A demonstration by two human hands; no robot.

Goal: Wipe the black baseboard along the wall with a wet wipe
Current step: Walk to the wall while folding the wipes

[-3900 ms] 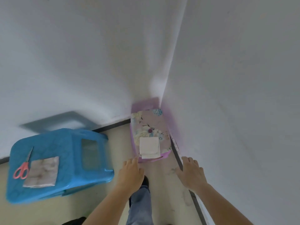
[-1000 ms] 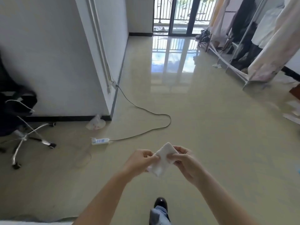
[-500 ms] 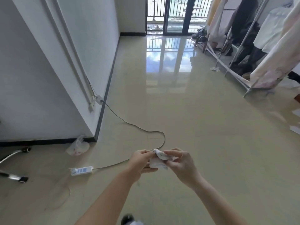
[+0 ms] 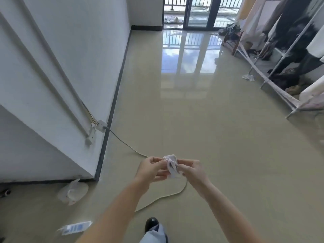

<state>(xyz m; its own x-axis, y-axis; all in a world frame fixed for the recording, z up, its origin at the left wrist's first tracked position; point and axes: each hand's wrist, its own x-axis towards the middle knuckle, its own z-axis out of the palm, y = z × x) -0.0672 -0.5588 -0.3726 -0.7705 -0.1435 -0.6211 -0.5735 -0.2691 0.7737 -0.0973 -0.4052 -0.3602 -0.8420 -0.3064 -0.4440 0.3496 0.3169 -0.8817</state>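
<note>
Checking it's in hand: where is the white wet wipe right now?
Head view, lower centre: the crumpled white wet wipe is pinched between the left hand and right hand, above the grey floor cable.

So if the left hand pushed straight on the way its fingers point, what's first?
The left hand pinches the wet wipe, so that comes first; just past it, probably the right hand, gripping the same wipe.

wipe: between left hand and right hand
baseboard: left, at foot of wall
clothes rack: far right
</note>
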